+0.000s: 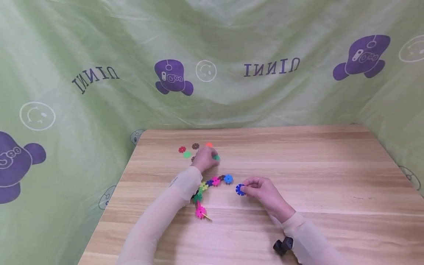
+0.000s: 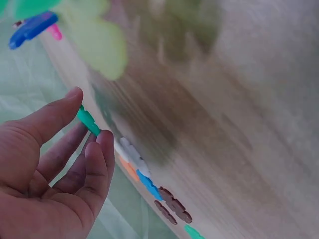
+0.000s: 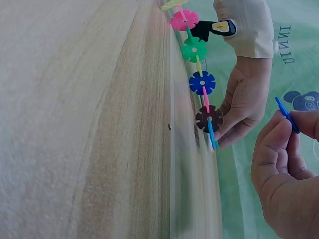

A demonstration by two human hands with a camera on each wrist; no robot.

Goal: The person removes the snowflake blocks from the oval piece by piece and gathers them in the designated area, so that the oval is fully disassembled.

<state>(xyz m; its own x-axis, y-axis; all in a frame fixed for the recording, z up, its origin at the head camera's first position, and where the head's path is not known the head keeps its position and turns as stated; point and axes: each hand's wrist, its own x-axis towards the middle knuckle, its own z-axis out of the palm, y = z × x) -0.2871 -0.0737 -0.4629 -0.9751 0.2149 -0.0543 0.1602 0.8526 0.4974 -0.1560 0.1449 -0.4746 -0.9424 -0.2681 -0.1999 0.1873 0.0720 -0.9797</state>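
Note:
My left hand (image 1: 204, 159) reaches to the far side of the wooden table (image 1: 298, 173) and pinches a green snowflake disc (image 1: 216, 157) between thumb and fingers; the left wrist view shows that green disc (image 2: 88, 120) edge-on in the pinch. Just left of the hand lie loose discs: red (image 1: 182, 149), green (image 1: 187, 154), brown (image 1: 195, 146) and orange (image 1: 208, 144). My right hand (image 1: 261, 189) pinches a dark blue disc (image 1: 240, 189), seen again as a blue disc (image 3: 287, 114). Between the hands lies a chain of joined discs (image 1: 212, 182).
The chain (image 3: 199, 64) runs from a light blue disc (image 1: 228, 179) down to a pink disc (image 1: 200, 212) near my left sleeve. Green printed cloth (image 1: 212, 62) hangs behind and beside the table. A black wrist mount (image 1: 283, 246) sits on my right forearm.

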